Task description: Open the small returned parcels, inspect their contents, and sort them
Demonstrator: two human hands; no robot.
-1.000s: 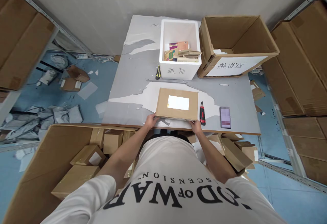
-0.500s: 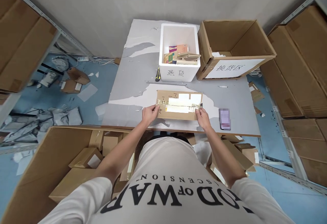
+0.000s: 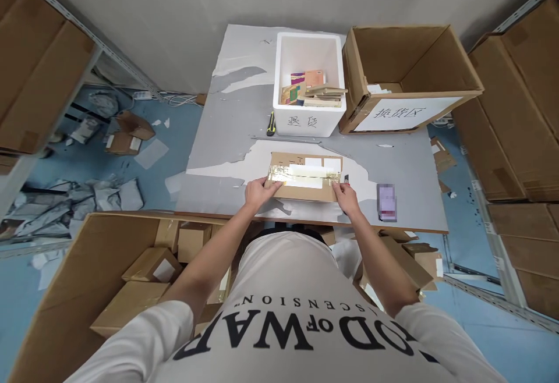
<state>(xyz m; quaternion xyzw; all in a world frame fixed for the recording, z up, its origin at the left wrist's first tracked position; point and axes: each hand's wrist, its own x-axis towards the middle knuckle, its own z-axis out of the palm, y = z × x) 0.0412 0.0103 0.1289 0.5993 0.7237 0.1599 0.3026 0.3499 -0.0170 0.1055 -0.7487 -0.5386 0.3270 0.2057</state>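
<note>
A flat cardboard box (image 3: 305,194), with white labels and shiny tape across its top, is between my two hands over the front of the table. My left hand (image 3: 258,192) grips its left end, thumb on the top face. At the right end, my right hand (image 3: 346,197) pinches the near corner. A small dark object (image 3: 346,179) shows just beyond my right fingers; what it is and whether I hold it are unclear. Behind the box lies a black and yellow utility knife (image 3: 271,123), beside a white foam bin (image 3: 310,121) with several books (image 3: 323,96) inside.
A large open carton (image 3: 410,114) with a handwritten sign stands right of the bin. A purple, blurred phone-like item (image 3: 386,202) lies at the table's (image 3: 209,191) right front. Below left, a big carton (image 3: 56,278) holds several parcels (image 3: 131,307). Stacked boxes (image 3: 502,121) line the right side.
The box has tilted slightly, its taped top catching more light. My left thumb now lies further over its top. The view has shifted a little.
</note>
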